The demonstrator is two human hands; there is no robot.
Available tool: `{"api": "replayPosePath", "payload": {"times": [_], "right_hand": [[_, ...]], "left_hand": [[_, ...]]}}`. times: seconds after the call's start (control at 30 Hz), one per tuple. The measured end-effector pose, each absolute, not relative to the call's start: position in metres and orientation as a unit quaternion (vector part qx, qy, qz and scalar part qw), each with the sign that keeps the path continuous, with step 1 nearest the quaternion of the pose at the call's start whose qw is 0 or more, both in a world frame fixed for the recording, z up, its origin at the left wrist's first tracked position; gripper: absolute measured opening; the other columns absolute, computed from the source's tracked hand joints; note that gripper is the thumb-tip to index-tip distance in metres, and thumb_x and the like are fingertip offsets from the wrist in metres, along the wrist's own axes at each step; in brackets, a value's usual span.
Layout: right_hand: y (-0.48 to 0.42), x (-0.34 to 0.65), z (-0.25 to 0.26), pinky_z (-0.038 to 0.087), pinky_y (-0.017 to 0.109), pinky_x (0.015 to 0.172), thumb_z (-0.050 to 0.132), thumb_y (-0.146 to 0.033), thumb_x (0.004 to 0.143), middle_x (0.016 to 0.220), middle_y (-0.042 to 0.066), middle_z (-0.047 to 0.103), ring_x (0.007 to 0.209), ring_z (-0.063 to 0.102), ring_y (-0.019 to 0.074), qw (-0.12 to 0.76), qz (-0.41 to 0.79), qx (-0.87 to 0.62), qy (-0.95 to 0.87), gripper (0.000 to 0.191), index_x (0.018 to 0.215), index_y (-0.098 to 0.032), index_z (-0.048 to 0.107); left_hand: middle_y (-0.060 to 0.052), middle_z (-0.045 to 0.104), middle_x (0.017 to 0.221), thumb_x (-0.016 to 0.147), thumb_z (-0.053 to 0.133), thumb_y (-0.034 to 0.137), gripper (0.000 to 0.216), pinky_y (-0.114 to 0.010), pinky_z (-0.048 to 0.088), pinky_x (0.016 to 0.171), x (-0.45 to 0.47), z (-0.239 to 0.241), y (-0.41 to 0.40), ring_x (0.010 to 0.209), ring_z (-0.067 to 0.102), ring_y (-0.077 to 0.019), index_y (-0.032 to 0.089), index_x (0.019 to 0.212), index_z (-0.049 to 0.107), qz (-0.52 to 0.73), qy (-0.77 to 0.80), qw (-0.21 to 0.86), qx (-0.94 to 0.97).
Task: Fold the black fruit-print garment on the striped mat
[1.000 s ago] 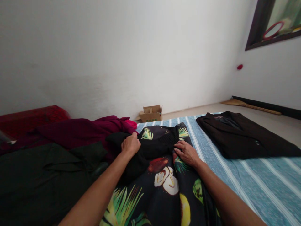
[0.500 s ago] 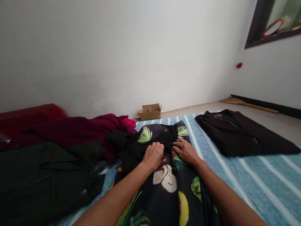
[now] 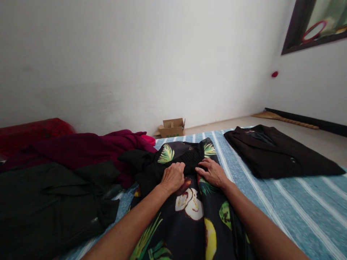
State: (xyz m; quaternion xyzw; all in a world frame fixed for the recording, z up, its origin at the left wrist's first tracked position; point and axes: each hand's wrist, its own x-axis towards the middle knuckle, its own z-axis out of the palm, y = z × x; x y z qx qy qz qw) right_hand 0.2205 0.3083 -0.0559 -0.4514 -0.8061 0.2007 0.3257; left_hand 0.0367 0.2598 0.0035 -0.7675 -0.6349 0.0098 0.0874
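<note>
A black garment with a leaf and fruit print (image 3: 189, 216) lies spread on a blue striped sheet (image 3: 298, 209) in front of me. My left hand (image 3: 172, 176) rests on its dark gathered band, fingers curled and pinching the cloth. Just to the right, my right hand (image 3: 213, 172) lies on the same band with fingers pressed onto the fabric, its fingertips close to the left hand.
A folded black jacket (image 3: 273, 151) lies on the sheet at the right. At the left sit a maroon garment (image 3: 89, 148), a dark green one (image 3: 48, 195) and a red cushion (image 3: 29, 131). A small cardboard box (image 3: 172, 128) stands by the white wall.
My left hand left the black cloth at the left and came to the printed garment's band, beside my right hand. The black cloth now lies flatter.
</note>
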Motion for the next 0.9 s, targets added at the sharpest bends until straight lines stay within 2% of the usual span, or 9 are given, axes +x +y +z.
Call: {"api": "replayPosePath", "payload": {"times": [0.17,0.33,0.5,0.9], "right_hand": [[0.308,0.22,-0.056,0.038,0.031,0.094,0.049,-0.053,0.082,0.116,0.009,0.057,0.109,0.052,0.0215,0.317,0.201,-0.461,-0.804,0.045,0.106,-0.019,0.067],[0.308,0.221,-0.056,0.038,0.031,0.094,0.049,-0.049,0.083,0.118,0.008,0.056,0.109,0.052,0.021,0.309,0.202,-0.465,-0.805,0.042,0.107,-0.02,0.066],[0.308,0.221,-0.055,0.038,0.03,0.094,0.049,-0.049,0.083,0.117,0.008,0.057,0.108,0.052,0.0207,0.318,0.204,-0.463,-0.802,0.041,0.106,-0.02,0.067],[0.311,0.221,-0.059,0.038,0.03,0.094,0.05,-0.05,0.082,0.116,0.007,0.058,0.108,0.053,0.0203,0.326,0.218,-0.469,-0.792,0.041,0.105,-0.021,0.067]], "left_hand": [[-0.007,0.056,0.098,0.075,0.051,0.021,0.026,-0.033,0.046,0.074,0.045,-0.001,0.256,0.095,0.051,-0.0236,0.02,0.101,0.049,0.016,-0.593,0.136,-0.794],[-0.008,0.056,0.096,0.074,0.052,0.016,0.022,-0.035,0.045,0.075,0.055,-0.007,0.262,0.095,0.05,-0.0247,0.018,0.095,0.049,0.033,-0.553,0.172,-0.815],[-0.008,0.058,0.096,0.072,0.052,0.014,0.029,-0.033,0.045,0.075,0.057,-0.01,0.265,0.094,0.053,-0.0237,0.017,0.101,0.047,0.037,-0.581,0.127,-0.803],[-0.005,0.058,0.097,0.08,0.049,0.025,0.013,-0.032,0.047,0.076,0.053,-0.006,0.268,0.095,0.054,-0.0216,0.02,0.092,0.05,0.011,-0.62,0.091,-0.779]]}}
